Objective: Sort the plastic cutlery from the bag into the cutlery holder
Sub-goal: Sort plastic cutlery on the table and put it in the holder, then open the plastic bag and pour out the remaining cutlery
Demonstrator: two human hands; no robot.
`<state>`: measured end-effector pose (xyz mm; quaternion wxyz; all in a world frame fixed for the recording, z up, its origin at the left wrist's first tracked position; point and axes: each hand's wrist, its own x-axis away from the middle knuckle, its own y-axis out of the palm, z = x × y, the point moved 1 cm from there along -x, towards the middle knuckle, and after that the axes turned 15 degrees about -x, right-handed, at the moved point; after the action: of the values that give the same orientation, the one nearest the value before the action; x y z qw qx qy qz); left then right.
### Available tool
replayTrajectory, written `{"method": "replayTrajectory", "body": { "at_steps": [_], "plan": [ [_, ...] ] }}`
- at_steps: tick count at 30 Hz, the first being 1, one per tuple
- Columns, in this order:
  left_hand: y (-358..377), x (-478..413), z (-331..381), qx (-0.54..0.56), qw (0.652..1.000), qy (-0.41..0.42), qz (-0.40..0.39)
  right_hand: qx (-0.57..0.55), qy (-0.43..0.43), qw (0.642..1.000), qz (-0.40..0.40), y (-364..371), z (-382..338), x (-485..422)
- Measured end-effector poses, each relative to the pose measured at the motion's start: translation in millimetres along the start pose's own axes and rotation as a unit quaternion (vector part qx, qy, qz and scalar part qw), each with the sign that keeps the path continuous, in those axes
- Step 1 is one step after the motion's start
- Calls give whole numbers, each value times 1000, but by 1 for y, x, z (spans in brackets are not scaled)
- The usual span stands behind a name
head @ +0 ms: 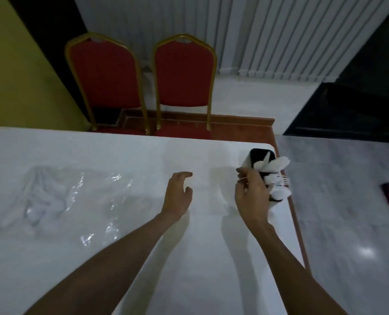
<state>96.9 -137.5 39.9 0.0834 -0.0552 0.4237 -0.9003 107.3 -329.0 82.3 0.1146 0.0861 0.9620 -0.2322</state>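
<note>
A clear plastic bag [59, 196] with several white cutlery pieces inside lies on the left of the white table [125, 155]. A black cutlery holder [260, 159] stands at the table's far right corner, with white spoons and forks [277, 178] sticking out of it. My right hand [251, 196] is right beside the holder, partly covering it, and pinches a thin white cutlery handle between thumb and fingers. My left hand [178, 193] hovers over the table's middle, fingers relaxed and slightly curled, holding nothing.
Two red chairs [143, 80] with gold frames stand behind the table's far edge. The table's right edge [295, 219] runs close to the holder, with a pale shiny floor beyond it. White vertical blinds hang at the back.
</note>
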Motion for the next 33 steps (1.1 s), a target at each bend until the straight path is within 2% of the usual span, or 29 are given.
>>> {"method": "replayTrajectory", "body": {
  "at_steps": [4, 8, 11, 14, 16, 19, 26, 31, 33],
  "plan": [
    [-39, 23, -85, -37, 993, -99, 56, -6, -8, 991, -133, 65, -14, 23],
    [-63, 51, -161, -74, 981, -165, 76, 3, 13, 967, -256, 131, -26, 52],
    [-68, 62, -194, -85, 977, -195, 24, 7, 41, 940, -339, 178, -30, 72],
    [-66, 68, -214, -96, 980, -170, -34, 10, 92, 920, -381, 217, -34, 91],
    [-66, 71, -225, -124, 980, -144, -54, 18, 123, 913, -388, 240, -32, 102],
    [-66, 71, -236, -176, 979, -95, -42, 27, 169, 910, -377, 263, -29, 114],
    [-73, 62, -244, -173, 980, -92, -31, 3, 267, 917, -297, 290, -27, 121],
    [-87, 63, -252, -1, 977, -212, 19, -85, 359, 894, -255, 298, -36, 119],
    [-100, 63, -253, 45, 974, -222, 16, -155, 394, 873, -241, 300, -47, 114]
  ]
}}
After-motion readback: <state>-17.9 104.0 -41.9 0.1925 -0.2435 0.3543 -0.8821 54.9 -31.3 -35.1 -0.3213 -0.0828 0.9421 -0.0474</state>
